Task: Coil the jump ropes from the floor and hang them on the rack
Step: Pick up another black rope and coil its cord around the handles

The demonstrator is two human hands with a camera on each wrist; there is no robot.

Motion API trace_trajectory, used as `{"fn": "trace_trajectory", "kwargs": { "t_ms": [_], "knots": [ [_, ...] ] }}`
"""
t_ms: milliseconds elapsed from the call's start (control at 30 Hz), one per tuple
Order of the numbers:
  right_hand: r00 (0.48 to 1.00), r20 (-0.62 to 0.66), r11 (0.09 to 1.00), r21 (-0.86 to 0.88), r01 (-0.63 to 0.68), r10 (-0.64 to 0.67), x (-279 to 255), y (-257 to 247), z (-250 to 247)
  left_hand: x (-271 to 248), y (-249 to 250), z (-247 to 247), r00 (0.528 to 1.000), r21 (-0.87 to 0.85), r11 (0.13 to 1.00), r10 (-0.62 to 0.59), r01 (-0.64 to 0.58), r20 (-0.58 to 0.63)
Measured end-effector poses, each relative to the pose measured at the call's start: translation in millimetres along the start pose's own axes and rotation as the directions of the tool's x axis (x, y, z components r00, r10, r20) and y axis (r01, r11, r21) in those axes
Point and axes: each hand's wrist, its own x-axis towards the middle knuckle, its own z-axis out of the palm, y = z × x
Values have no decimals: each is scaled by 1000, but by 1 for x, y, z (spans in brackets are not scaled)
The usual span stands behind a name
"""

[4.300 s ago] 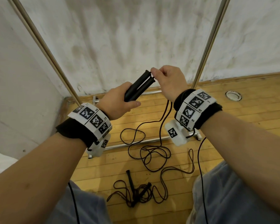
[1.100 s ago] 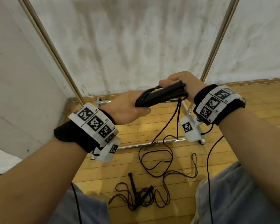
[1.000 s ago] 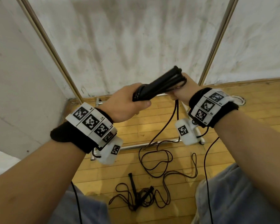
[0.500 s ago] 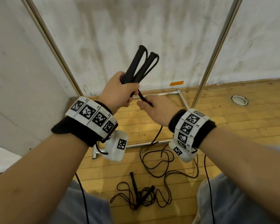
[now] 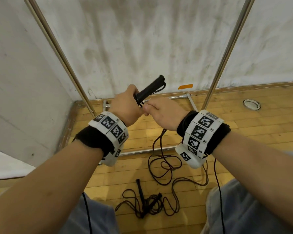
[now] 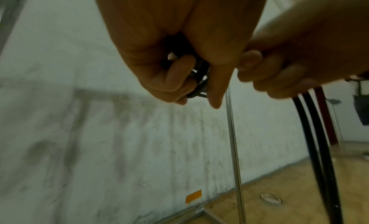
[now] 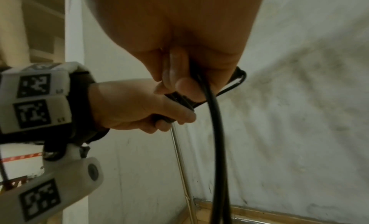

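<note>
The jump rope's paired handles (image 5: 150, 89) jut up and away from the left hand (image 5: 125, 105) gripping them, while the right hand (image 5: 162, 110), just beside, pinches the cord (image 7: 214, 132) trailing floorward.

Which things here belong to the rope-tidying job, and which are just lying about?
Part of the job:
held rope handles
its cord
second rope, on the floor
rack

Just lying about:
orange tape
round floor fitting
</note>
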Motion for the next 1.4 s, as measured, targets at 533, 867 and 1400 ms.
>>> {"fn": "trace_trajectory", "kwargs": {
  "t_ms": [533,867,1400],
  "knots": [
    [991,-134,998,-63,16,-24,-6,8,-22,5,-21,11,992,362,924,123,-125,27],
    [962,-238,985,-80,-154,131,8,37,-52,-12,0,15,896,184,883,397,-432,199],
    [980,-37,685,720,-111,197,15,44,-12,-24,33,-19,983,-462,869,144,-180,-112]
  ]
}}
